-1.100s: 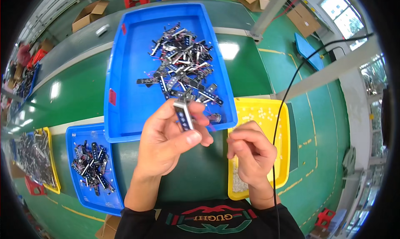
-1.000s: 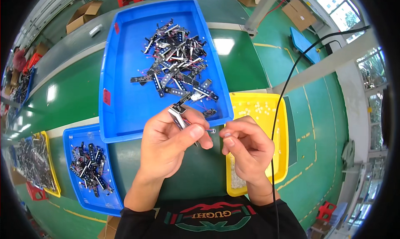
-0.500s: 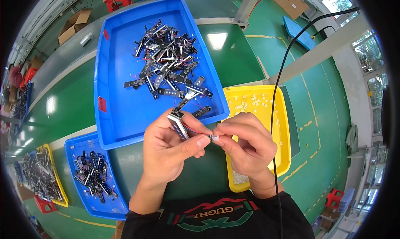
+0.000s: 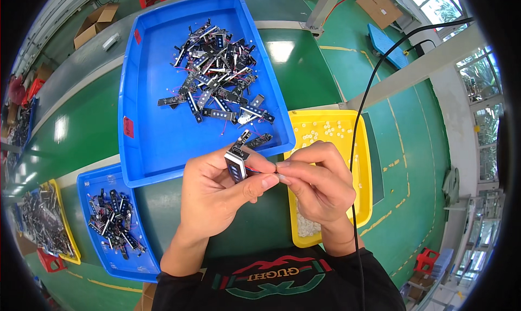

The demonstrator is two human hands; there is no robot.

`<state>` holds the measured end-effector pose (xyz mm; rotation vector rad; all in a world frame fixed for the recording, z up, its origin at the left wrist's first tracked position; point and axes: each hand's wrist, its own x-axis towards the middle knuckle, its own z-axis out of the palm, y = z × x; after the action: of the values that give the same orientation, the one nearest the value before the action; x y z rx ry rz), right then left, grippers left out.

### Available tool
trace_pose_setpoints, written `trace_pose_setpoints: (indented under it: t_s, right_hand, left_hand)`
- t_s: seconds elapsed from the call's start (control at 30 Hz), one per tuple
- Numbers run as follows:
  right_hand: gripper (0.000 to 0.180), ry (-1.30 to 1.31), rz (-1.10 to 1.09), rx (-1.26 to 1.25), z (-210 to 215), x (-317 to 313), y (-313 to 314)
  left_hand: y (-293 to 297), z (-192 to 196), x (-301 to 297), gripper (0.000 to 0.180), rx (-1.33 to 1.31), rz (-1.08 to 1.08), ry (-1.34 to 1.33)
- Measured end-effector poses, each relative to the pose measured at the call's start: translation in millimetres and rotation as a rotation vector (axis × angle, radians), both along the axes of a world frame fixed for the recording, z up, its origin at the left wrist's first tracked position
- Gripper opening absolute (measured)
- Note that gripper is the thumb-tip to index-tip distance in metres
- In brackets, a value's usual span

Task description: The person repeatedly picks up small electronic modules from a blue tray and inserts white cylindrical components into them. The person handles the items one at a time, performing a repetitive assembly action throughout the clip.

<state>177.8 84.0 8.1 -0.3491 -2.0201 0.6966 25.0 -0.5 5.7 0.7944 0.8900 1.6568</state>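
Between the fingers of my left hand [image 4: 209, 205] is a small black-and-white circuit module [image 4: 236, 165] with a row of light dots, tilted upward. Thin red and dark wires [image 4: 253, 171] run from it to my left thumb and index tip, which pinch them. My right hand [image 4: 323, 183] is closed in a pinch at the wire ends, its fingertips meeting those of the left. The small white round piece in that pinch is now hidden by the fingers. Both hands are above the table, at the near edge of a large blue tray [image 4: 149, 132].
Similar modules [image 4: 217, 72] lie heaped in the large tray. On the right, a yellow tray [image 4: 367, 186] holds scattered white rings [image 4: 325, 129] and a whitish heap [image 4: 307, 226]. A smaller blue tray [image 4: 89, 202] of modules stands left. A black cable [image 4: 354, 164] hangs beside my right hand.
The module has tipped more upright in my left hand. My right fingertips have closed over the white piece, which showed between them before. The view has shifted slightly.
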Motion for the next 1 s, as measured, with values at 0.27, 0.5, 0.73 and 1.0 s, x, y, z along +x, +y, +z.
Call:
trace_pose_setpoints:
  t_s: [0.27,0.5,0.73,1.0]
  right_hand:
    - [0.016,0.094,-0.044,-0.125,-9.7,4.0,-3.9]
    - [0.018,0.095,0.000,-0.105,-5.9,8.5,-1.4]
    - [0.015,-0.585,-0.176,-0.189,-25.7,65.9,32.0]
    - [0.039,-0.955,-0.394,-0.041,-74.1,75.6,29.2]
  left_hand:
    - [-1.2,3.9,0.3,0.020,-0.015,-0.035,0.066]
    - [-3.0,6.2,11.7,0.017,-0.024,-0.091,0.066]
    - [-84.0,-19.1,-52.6,0.021,-0.449,0.603,0.589]
    - [-236.2,-64.0,-143.6,0.032,-0.903,1.046,1.066]
